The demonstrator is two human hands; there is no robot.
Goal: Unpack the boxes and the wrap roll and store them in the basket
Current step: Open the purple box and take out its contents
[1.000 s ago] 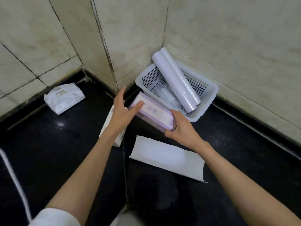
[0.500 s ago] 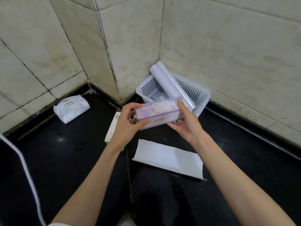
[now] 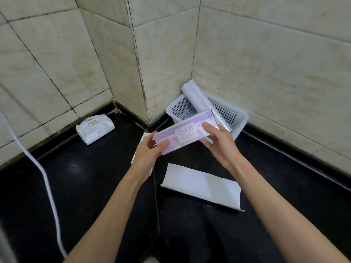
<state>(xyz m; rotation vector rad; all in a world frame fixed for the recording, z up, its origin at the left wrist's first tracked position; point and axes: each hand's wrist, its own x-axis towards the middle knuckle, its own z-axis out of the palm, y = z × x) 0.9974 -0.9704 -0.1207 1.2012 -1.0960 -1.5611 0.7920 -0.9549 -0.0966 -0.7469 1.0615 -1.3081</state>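
Note:
A long purple and white box [image 3: 185,131] is held level in front of me, printed face up. My left hand [image 3: 150,151] grips its near left end, thumb on top. My right hand [image 3: 216,140] holds the right part of the box. Behind it, a white perforated basket [image 3: 235,115] stands in the wall corner. A white wrap roll [image 3: 199,99] leans in the basket, its top end against the wall. A white box [image 3: 141,149] lies on the black floor, mostly hidden behind my left hand.
A curled white paper sheet [image 3: 201,185] lies on the floor below my hands. A white wipes pack [image 3: 95,128] sits by the left wall. A white cord [image 3: 43,173] runs down the left side. Tiled walls close in the corner.
The box was lifted from the basket's front edge and turned over, so its printed face now points up. My left hand has closed on its end. The camera tilted upward.

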